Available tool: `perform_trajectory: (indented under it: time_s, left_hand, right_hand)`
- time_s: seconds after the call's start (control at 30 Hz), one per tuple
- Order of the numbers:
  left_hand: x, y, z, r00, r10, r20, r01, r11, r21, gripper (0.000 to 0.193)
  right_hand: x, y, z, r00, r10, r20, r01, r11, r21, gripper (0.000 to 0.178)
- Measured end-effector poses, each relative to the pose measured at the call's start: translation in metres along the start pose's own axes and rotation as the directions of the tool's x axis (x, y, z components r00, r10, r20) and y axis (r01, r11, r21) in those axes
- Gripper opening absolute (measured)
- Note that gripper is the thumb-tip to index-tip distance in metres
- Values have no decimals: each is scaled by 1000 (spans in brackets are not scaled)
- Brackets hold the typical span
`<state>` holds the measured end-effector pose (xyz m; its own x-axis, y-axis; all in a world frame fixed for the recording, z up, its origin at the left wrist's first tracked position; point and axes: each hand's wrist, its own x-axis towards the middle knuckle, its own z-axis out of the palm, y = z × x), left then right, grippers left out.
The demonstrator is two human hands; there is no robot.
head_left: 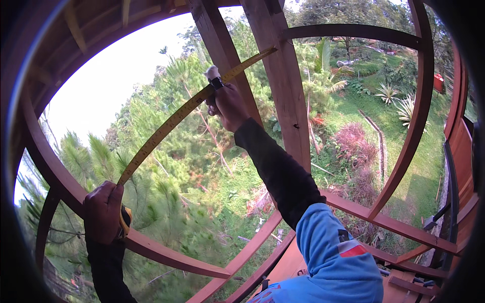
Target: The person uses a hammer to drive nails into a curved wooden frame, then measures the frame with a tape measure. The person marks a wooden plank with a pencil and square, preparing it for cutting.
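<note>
Hold the case (125, 220) steady in the left hand (103, 212), wrapped firmly round it in front of the rail (166, 256). Draw the tape (166, 126) taut from there, rising rightward; best to lessen the bow, perhaps partly lens bend, for a true reading. Guide it with the right hand (230, 105), closed on it partway along. Lay the far end flat over the post (285, 96); cannot tell whether hooked or merely resting.

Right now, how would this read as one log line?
left hand: holding tape-measure case | right hand: holding extended yellow blade | blade end: overlaps wooden post in view
</note>
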<state>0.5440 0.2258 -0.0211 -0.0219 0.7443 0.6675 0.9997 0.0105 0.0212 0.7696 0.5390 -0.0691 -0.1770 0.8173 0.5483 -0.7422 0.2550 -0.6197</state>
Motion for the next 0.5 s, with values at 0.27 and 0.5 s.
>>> perform_trajectory:
  time_s: [0.27,0.5]
  left_hand:
    - [83,47,1,995,-59,-85,71,985,155,27]
    - [108,53,1,988,-94,-120,120,964,239,31]
  right_hand:
    - [83,-31,-40,992,-37,120,30,998,64,56]
    - [101,-41,-50,981,-52,189,34,995,97,52]
